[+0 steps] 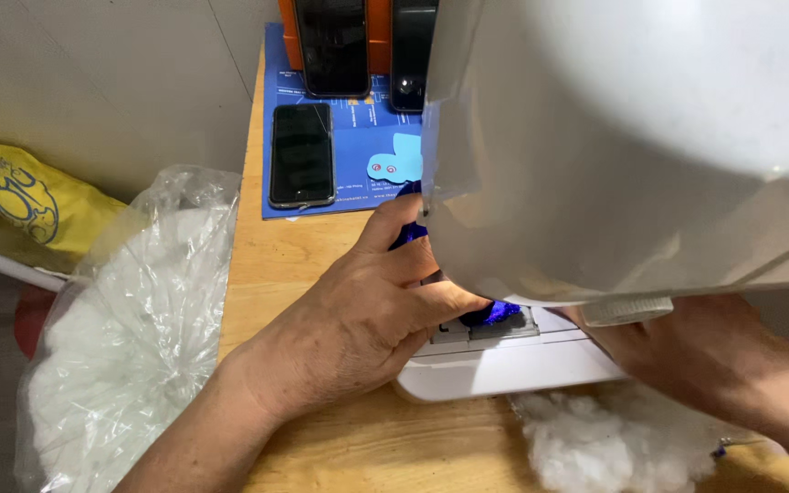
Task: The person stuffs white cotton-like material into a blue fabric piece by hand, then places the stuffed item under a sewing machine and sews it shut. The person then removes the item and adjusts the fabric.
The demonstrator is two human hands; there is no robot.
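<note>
My left hand grips a piece of shiny blue fabric and presses it onto the bed of a white sewing machine, under the machine's head. More of the blue fabric shows above my thumb. My right hand reaches in from the right beneath the machine head, its fingers hidden by the machine, so what it touches cannot be seen. A clump of white stuffing lies on the wooden table in front of the machine.
A clear plastic bag of white stuffing stands at the left table edge. A blue mat at the back holds a dark phone and a light blue cut-out shape. Two more phones stand upright behind. A yellow bag lies far left.
</note>
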